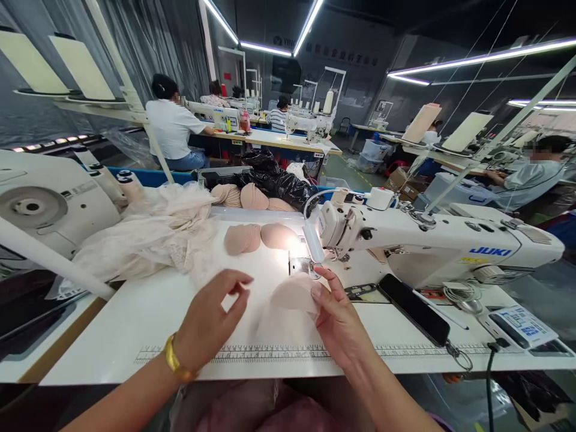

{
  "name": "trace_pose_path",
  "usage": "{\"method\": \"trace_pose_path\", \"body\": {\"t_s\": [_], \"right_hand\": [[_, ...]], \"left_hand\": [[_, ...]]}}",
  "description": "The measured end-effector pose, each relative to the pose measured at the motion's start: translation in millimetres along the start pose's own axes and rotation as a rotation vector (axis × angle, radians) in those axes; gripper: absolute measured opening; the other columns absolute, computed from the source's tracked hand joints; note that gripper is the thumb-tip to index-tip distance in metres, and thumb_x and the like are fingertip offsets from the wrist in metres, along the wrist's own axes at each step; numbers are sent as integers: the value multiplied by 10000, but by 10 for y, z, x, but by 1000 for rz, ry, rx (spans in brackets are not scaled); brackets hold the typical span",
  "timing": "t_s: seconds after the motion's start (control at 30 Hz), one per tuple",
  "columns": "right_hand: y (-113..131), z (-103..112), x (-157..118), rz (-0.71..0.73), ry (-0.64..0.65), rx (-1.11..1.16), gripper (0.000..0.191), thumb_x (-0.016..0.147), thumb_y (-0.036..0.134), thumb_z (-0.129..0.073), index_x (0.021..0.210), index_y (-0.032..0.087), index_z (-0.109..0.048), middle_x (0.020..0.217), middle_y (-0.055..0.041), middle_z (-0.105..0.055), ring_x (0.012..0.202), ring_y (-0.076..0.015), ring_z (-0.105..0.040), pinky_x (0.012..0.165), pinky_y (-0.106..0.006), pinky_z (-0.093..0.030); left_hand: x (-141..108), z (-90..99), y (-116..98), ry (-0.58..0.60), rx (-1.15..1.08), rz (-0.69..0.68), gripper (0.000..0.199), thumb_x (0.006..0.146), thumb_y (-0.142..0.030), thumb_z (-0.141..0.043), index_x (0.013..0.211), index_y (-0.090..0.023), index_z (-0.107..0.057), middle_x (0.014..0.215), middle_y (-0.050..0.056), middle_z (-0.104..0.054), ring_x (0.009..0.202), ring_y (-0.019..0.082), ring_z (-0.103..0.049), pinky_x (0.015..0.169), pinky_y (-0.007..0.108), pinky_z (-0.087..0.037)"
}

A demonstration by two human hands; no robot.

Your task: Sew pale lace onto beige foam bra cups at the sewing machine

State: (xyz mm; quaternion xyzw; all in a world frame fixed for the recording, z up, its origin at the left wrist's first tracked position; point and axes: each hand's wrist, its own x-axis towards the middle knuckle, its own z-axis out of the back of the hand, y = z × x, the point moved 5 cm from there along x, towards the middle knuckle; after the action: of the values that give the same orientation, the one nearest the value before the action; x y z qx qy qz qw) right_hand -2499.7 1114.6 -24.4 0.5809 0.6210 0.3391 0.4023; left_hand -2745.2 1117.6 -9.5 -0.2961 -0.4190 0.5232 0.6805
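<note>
My right hand (338, 318) pinches the edge of a beige bra cup (292, 294) between thumb and fingers. Pale sheer fabric seems to hang below the cup, though it is blurred. Just beyond is the lit needle plate of a white sewing machine (387, 225). My left hand (210, 321), with a gold bracelet at the wrist, hovers over the white table (108, 336) to the left of the cup. Its thumb and forefinger are apart with nothing between them. Behind the needle area lie a stack of beige cups (242, 239) and another cup (278, 236).
Sheer lace fabric (153, 231) is heaped at the left. More cups (254, 197) and a black plastic bag (281, 180) lie behind the table. A phone (414, 309) and a white pen (441, 309) rest at right. A ruler strip (265, 355) runs along the front edge. Co-workers sit farther back.
</note>
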Motion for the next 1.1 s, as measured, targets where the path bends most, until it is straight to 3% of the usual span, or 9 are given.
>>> {"method": "trace_pose_path", "body": {"t_s": [0.1, 0.13, 0.17, 0.23, 0.3, 0.37, 0.47, 0.63, 1.1], "right_hand": [[-86, -84, -134, 30, -31, 21, 532, 772, 527, -896, 1201, 322, -658, 953, -8, -733, 837, -222, -681, 730, -351, -556], [-134, -108, -197, 34, -39, 37, 514, 783, 528, -889, 1195, 327, -656, 980, -10, -732, 853, -222, -682, 744, -357, -561], [-190, -122, -271, 41, -51, 53, 498, 793, 525, -884, 1190, 332, -654, 998, -10, -727, 871, -220, -681, 768, -364, -565], [-317, -114, -438, 61, -87, 63, 487, 801, 513, -887, 1191, 340, -652, 1011, -8, -713, 913, -215, -677, 828, -374, -565], [-446, -83, -596, 71, -93, 36, 497, 810, 500, -890, 1215, 348, -645, 1007, -8, -699, 935, -213, -672, 847, -368, -558], [-547, -67, -699, 39, -31, 6, 543, 846, 495, -867, 1303, 363, -606, 1011, -12, -695, 933, -216, -669, 826, -360, -552], [-579, -48, -720, -31, 47, 2, 706, 888, 496, -833, 1479, 386, -464, 1072, -25, -710, 964, -232, -674, 831, -367, -544], [-476, 45, -586, -20, -72, -33, 875, 812, 505, -900, 1521, 349, -411, 1002, -14, -710, 909, -213, -654, 799, -323, -524], [-490, 104, -480, 77, -72, -86, 778, 832, 465, -888, 1477, 345, -471, 984, 1, -676, 942, -212, -662, 821, -320, -557]], "left_hand": [[-534, -541, -175, 625, -690, 426, 532, 927, -715, -642, 1096, -231, -783, 976, 115, -788, 792, 230, -726, 763, 372, -595], [-642, -672, -261, 694, -882, 511, 596, 870, -761, -688, 1125, -234, -794, 1026, 128, -795, 852, 237, -744, 809, 372, -603], [-671, -757, -317, 659, -1020, 557, 600, 835, -753, -741, 1134, -235, -804, 1092, 132, -794, 943, 243, -748, 894, 373, -598], [-551, -792, -333, 378, -1186, 560, 528, 775, -662, -857, 1075, -228, -825, 1171, 118, -782, 1093, 250, -718, 1020, 362, -560], [-375, -735, -293, 116, -1234, 542, 442, 733, -542, -931, 1004, -207, -830, 1157, 106, -785, 1128, 260, -696, 1006, 346, -557], [-247, -690, -262, 9, -1237, 559, 408, 703, -450, -968, 975, -181, -826, 1089, 105, -797, 1077, 264, -700, 914, 326, -568], [-192, -683, -260, -18, -1242, 589, 378, 686, -368, -985, 953, -156, -824, 1011, 104, -806, 993, 248, -705, 848, 306, -561], [-236, -735, -281, -47, -1264, 604, 362, 709, -390, -972, 924, -140, -822, 1000, 105, -811, 921, 216, -704, 808, 287, -565], [-188, -922, -298, 91, -1290, 598, 348, 793, -437, -903, 976, -163, -793, 1073, 106, -796, 961, 239, -725, 788, 308, -571]]}}
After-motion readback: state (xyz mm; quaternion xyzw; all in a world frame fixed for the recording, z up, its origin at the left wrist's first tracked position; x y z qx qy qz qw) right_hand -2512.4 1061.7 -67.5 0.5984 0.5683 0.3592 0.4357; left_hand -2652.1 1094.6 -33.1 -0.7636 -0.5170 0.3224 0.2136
